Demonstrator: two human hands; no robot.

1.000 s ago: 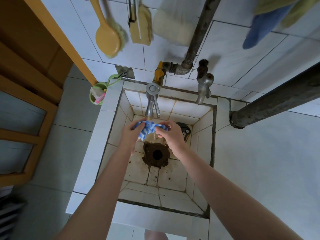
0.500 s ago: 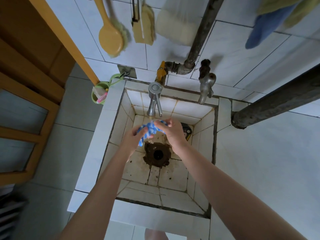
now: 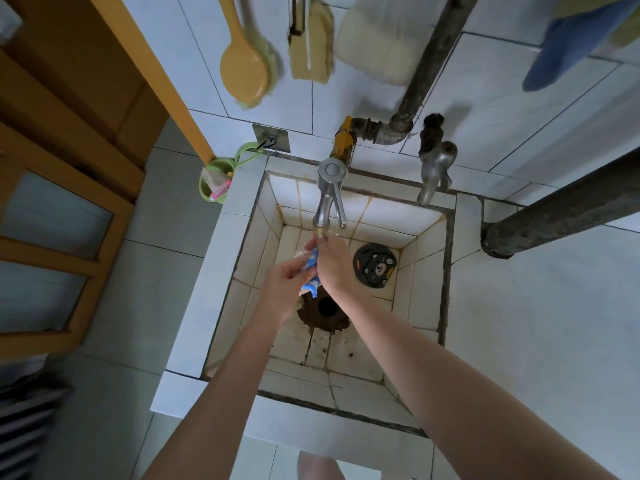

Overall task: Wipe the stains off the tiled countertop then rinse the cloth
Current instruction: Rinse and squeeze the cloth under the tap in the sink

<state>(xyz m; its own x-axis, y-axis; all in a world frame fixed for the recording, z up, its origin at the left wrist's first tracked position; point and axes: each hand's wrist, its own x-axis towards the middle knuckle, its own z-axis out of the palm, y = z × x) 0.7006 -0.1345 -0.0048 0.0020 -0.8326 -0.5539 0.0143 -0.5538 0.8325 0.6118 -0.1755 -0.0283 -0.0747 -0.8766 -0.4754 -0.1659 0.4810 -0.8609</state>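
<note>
A person rinses a blue-and-white cloth point(image 3: 310, 276) over a tiled sink point(image 3: 450, 271), the left hand point(image 3: 284, 285) clenched on its lower end and the right hand point(image 3: 332, 263) gripping the upper end just under the steel tap point(image 3: 329, 195); the cloth is twisted between them above the rust-stained drain point(image 3: 325, 308). The wiping looks done and the rinse is under way; wringing the cloth out probably comes next. A wooden cabinet point(image 3: 69, 133) stands at the left, a green cup point(image 3: 214, 180) hangs by the sink's far-left corner, brushes point(image 3: 247, 67) hang on the tiled wall, and the pale countertop point(image 3: 536, 323) runs off right.
</note>
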